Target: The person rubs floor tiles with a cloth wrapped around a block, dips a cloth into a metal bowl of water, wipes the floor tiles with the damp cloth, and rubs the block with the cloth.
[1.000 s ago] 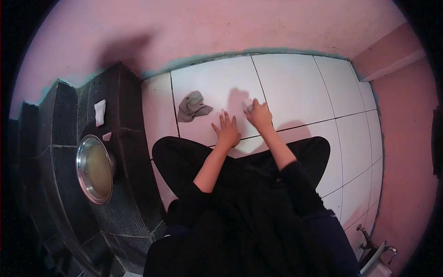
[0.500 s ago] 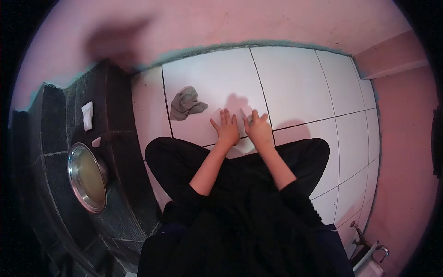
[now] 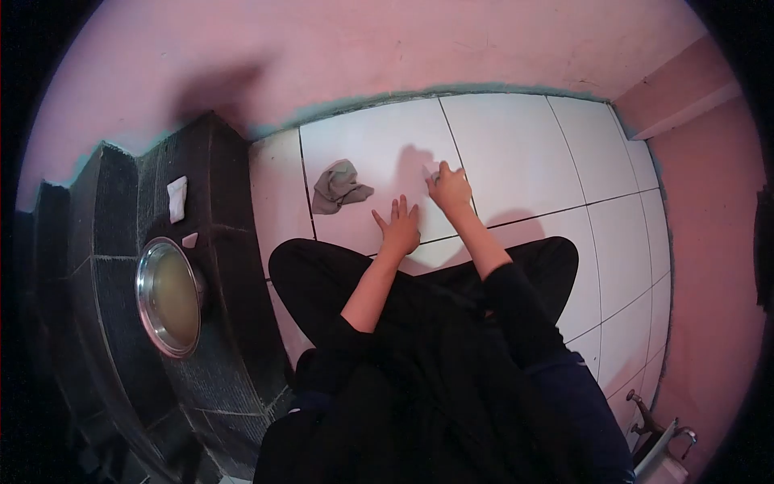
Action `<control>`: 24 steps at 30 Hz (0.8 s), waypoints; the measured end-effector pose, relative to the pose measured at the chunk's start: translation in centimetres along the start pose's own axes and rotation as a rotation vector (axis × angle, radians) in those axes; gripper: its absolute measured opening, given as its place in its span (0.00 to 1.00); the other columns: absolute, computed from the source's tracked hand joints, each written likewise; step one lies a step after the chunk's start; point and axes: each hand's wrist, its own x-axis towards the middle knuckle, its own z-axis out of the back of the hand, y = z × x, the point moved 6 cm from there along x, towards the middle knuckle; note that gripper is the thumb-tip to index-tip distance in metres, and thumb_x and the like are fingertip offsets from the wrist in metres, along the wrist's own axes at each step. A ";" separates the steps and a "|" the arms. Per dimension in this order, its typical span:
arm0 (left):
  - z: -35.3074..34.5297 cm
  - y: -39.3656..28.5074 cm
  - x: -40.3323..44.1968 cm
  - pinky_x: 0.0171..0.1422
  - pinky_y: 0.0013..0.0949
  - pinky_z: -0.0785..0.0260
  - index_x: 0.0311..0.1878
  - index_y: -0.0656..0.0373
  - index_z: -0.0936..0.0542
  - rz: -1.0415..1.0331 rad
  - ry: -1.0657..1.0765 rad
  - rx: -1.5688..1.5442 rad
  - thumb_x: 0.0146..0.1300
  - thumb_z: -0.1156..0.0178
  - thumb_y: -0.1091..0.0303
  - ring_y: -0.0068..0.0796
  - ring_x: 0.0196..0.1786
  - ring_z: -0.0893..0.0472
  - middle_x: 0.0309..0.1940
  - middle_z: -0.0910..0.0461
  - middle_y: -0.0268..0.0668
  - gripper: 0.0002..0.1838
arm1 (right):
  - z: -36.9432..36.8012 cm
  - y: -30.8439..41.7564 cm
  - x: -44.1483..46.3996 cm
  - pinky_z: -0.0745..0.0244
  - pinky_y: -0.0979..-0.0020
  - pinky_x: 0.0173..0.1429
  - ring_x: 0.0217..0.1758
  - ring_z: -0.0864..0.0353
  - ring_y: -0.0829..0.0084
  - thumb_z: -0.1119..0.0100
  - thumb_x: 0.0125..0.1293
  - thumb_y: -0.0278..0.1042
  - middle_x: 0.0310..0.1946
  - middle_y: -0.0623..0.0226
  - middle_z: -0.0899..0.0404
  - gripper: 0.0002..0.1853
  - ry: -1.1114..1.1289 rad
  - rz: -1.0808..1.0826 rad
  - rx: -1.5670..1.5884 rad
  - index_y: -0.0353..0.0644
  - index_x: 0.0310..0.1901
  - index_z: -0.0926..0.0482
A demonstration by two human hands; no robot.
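My left hand (image 3: 400, 231) lies on the white tile floor (image 3: 516, 153) with its fingers spread, holding nothing. Farther forward and to the right, my right hand (image 3: 450, 189) is closed on a small pale flat piece (image 3: 431, 170), pressed to or just over a tile. The fingers cover part of that piece, so its kind is unclear. A crumpled grey cloth (image 3: 340, 187) lies on the floor to the left, a little beyond my left hand.
Dark tiled steps (image 3: 230, 323) rise at the left. On them stand a metal bowl of cloudy liquid (image 3: 171, 298), a white folded piece (image 3: 177, 199) and a small pinkish-white chip (image 3: 189, 240). Pink walls (image 3: 451, 48) bound the floor; metal fittings (image 3: 661, 431) sit lower right.
My right hand has moved forward, away from me, with the pale piece, and its fingers have curled more. My left hand stays at nearly the same place. The view has shifted slightly.
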 end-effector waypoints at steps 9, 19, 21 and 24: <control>0.2 -1.0 0.3 0.61 0.76 0.72 0.67 0.54 0.45 -0.008 0.056 -0.005 0.55 0.49 0.60 0.42 0.73 0.59 0.71 0.62 0.44 0.36 | 1.0 -4.0 -12.3 0.24 0.59 0.25 0.26 0.22 0.50 0.39 0.53 0.47 0.34 0.48 0.33 0.20 0.008 0.059 0.009 0.46 0.43 0.31; -0.4 -1.3 1.1 0.58 0.80 0.73 0.67 0.54 0.44 0.000 0.124 0.051 0.55 0.50 0.61 0.41 0.72 0.56 0.71 0.59 0.42 0.34 | 0.7 -1.3 -4.8 0.24 0.58 0.26 0.25 0.22 0.50 0.39 0.53 0.46 0.34 0.47 0.31 0.20 -0.021 0.017 0.010 0.46 0.43 0.30; -0.7 -1.3 1.3 0.57 0.81 0.74 0.66 0.54 0.43 -0.003 0.046 0.087 0.55 0.50 0.62 0.40 0.72 0.54 0.70 0.57 0.42 0.33 | 0.6 -0.4 -2.0 0.24 0.57 0.27 0.26 0.22 0.49 0.40 0.53 0.48 0.34 0.45 0.30 0.21 -0.064 0.003 0.025 0.46 0.44 0.30; -0.3 -1.5 0.8 0.56 0.81 0.76 0.66 0.54 0.42 -0.020 0.038 0.100 0.56 0.51 0.63 0.40 0.72 0.52 0.70 0.56 0.43 0.32 | 0.6 1.2 1.9 0.23 0.58 0.30 0.29 0.21 0.50 0.40 0.53 0.47 0.37 0.46 0.30 0.22 -0.033 -0.042 0.025 0.47 0.46 0.30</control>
